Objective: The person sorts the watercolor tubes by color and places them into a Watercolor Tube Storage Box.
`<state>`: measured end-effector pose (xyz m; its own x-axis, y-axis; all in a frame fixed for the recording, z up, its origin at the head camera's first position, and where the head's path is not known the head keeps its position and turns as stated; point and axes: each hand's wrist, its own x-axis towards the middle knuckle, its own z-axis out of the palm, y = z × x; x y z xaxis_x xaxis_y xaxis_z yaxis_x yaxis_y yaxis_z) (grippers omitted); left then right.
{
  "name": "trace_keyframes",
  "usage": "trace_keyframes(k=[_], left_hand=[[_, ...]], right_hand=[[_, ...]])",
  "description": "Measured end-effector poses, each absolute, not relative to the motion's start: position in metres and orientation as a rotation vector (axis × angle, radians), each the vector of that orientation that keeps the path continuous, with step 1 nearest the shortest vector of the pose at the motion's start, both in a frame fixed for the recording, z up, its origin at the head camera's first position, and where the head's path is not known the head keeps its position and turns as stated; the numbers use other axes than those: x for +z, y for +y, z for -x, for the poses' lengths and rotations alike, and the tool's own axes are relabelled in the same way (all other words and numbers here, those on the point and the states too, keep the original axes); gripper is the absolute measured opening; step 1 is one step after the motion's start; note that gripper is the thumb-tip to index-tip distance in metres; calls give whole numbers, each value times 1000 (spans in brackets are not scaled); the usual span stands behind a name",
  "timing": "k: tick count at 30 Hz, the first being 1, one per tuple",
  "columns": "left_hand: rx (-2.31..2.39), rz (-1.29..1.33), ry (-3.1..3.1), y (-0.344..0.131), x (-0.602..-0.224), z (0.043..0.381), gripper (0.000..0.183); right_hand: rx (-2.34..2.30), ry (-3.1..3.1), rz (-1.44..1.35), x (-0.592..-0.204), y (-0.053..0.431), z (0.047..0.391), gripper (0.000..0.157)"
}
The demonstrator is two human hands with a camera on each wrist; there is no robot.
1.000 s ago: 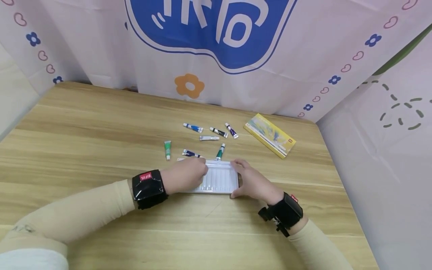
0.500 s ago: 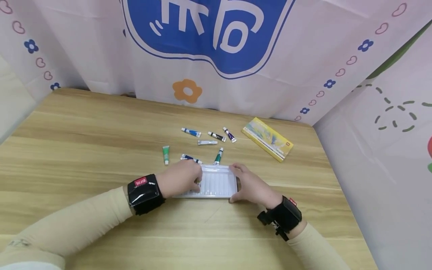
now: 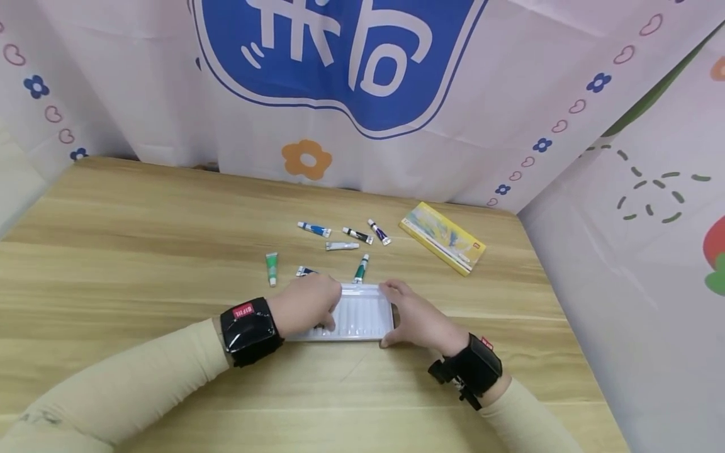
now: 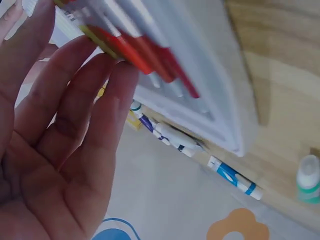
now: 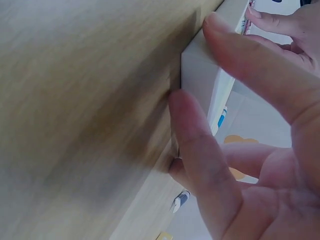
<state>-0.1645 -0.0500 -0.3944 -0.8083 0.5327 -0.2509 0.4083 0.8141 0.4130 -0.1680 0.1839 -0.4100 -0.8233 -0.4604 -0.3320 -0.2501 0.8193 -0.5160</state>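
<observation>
A white ribbed plastic tray lies on the table, its left part covered by my left hand. Red and orange paint tubes rest in its slots in the left wrist view. There my left fingertips meet an olive-yellow paint tube, which the hand seems to pinch; part of it is hidden. At the tray's right end my right hand grips it, thumb on the near side and fingers on the far side. In the right wrist view the fingers press against the tray's white end wall.
Beyond the tray lie loose paint tubes: green, dark green, dark blue, silver, blue, black and purple. A yellow box lies at the back right, before a printed curtain.
The head view has shifted, so the scene sits lower and a little left. My left thumb now shows over the tray, and the left hand hides more of the dark blue tube.
</observation>
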Motion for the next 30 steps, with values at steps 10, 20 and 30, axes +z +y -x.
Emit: trace_keyframes(k=[10, 20, 30], left_hand=[[655, -843, 2584, -65, -399, 167, 13], [650, -1177, 2496, -88, -402, 172, 10], [733, -1216, 2487, -101, -399, 185, 12]], right_hand=[[-582, 2578, 540, -406, 185, 166, 104], [-511, 2578, 578, -405, 181, 165, 102], [-497, 2579, 560, -404, 180, 168, 102]])
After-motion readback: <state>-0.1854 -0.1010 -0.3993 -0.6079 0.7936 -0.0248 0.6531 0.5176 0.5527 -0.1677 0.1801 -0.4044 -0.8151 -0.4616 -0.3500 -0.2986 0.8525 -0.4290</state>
